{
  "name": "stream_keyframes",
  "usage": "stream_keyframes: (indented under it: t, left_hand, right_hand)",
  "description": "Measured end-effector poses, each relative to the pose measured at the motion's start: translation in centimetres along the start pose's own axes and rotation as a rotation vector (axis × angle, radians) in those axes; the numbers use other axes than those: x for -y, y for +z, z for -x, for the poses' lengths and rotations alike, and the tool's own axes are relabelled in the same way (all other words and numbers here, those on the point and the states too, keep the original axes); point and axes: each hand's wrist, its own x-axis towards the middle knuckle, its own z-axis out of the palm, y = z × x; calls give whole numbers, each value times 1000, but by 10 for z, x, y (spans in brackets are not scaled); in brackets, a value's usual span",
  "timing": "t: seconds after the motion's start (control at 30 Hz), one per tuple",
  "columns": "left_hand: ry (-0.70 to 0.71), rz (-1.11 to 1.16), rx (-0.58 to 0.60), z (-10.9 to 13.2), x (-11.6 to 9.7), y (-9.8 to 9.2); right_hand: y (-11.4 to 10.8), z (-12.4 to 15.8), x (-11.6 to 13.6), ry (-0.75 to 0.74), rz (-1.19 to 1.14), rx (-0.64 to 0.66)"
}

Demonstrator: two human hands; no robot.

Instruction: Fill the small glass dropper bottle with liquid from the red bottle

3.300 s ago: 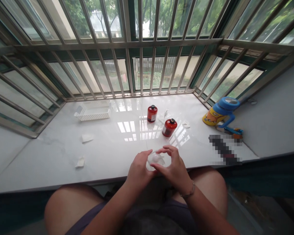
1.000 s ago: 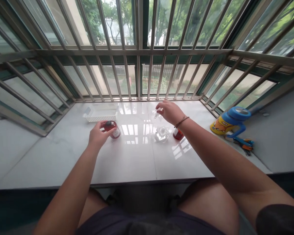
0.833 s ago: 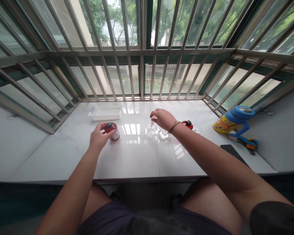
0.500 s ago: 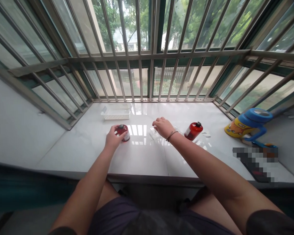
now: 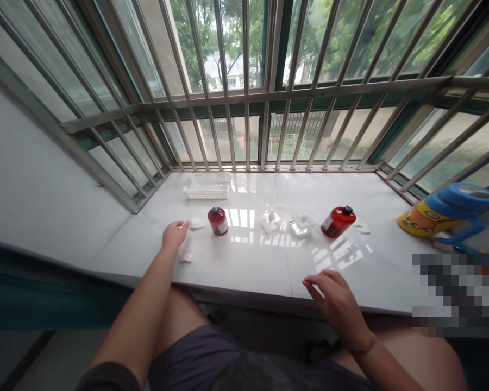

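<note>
The polished white stone counter (image 5: pixel 244 266) is carrying a white plastic basket (image 5: pixel 207 187) at 11 o'clock and an upright red canister (image 5: pixel 218 221) near 12 o'clock. A second red canister (image 5: pixel 338 221) is lying on its side at 1 o'clock. A clear plastic piece (image 5: pixel 271 221) and a clear plastic tray (image 5: pixel 301 224) are sitting between them. White tissue scraps (image 5: pixel 185 252) are lying at 11 o'clock. A yellow-and-blue mug (image 5: pixel 444 214) is standing at 2 o'clock.
</note>
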Motion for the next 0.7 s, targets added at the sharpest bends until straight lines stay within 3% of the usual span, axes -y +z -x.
stream_keyframes:
  t: [0.13, 0.3, 0.4, 0.53, 0.7]
  left_hand:
    - [-7, -36, 76, -14, -11, 9]
    - [0, 24, 3, 0, -29, 12]
    - [50, 74, -81, 26, -35, 6]
    - [140, 77, -141, 75, -28, 3]
    - [318, 9, -128, 144, -16, 23]
  right_hand:
    - [-16, 84, 8, 104, -38, 74]
    - [-29, 133, 14, 238, -71, 53]
    - [-28, 135, 17, 281, -113, 61]
    - [-19, 115, 28, 224, -161, 97]
    - [-7, 80, 49, 32, -188, 171]
